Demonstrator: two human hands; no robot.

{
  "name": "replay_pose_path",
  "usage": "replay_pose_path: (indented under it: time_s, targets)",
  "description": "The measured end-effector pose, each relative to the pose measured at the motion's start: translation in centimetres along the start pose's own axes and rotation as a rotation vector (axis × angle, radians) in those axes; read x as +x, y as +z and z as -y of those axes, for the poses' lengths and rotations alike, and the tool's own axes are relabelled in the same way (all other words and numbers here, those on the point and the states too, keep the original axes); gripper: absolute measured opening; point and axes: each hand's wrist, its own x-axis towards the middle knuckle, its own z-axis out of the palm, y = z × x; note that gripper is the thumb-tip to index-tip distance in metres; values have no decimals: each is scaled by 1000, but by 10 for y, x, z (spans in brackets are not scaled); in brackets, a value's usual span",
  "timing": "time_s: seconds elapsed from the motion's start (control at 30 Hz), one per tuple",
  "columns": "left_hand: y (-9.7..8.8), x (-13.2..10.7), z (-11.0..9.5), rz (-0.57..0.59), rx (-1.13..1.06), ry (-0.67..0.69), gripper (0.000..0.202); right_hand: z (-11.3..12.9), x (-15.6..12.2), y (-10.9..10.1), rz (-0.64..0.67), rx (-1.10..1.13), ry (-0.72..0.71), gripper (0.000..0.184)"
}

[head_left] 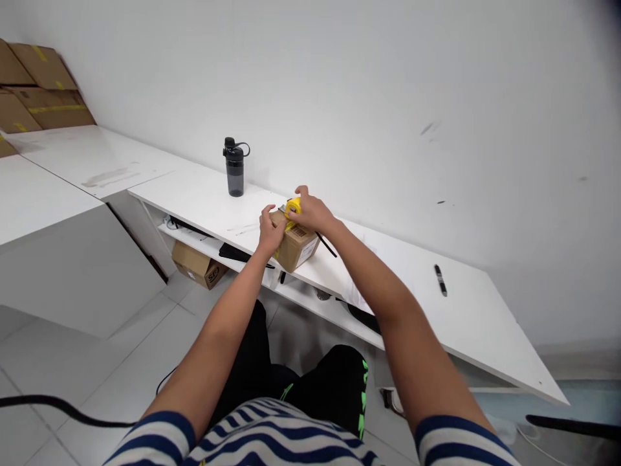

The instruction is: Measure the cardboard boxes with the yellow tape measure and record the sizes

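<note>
A small brown cardboard box (pixel 295 251) stands on the white desk (pixel 204 191), at its front edge. My left hand (pixel 270 232) rests at the box's left upper corner, fingers bent and closed against it; what the fingertips pinch is partly hidden. Above the box top, my right hand (pixel 311 210) grips a yellow tape measure (pixel 294 206) with thumb and fingers. A black strap (pixel 326 245) hangs below my right wrist. On the box are a white label (pixel 307 251) and some yellow tape.
A dark water bottle (pixel 235 169) stands near the wall, left of the box. A black pen (pixel 440 280) lies to the right. Cardboard boxes (pixel 48 68) are stacked at the far left. Under the desk, a shelf (pixel 320 304) holds dark items; another cardboard box (pixel 196 262) sits below.
</note>
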Motion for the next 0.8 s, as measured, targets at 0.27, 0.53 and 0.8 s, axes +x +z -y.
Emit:
replay_pose_path:
  time_s: [0.27, 0.53, 0.8]
  targets:
    - [-2, 2, -6, 79, 159, 37, 47, -22, -97, -43, 90, -36, 136, 52]
    - [-13, 9, -12, 154, 381, 75, 45, -34, -107, -40, 43, 4, 162, 54]
    - [-15, 11, -3, 161, 365, 56, 46, -27, -42, -6, -113, 117, 118, 71]
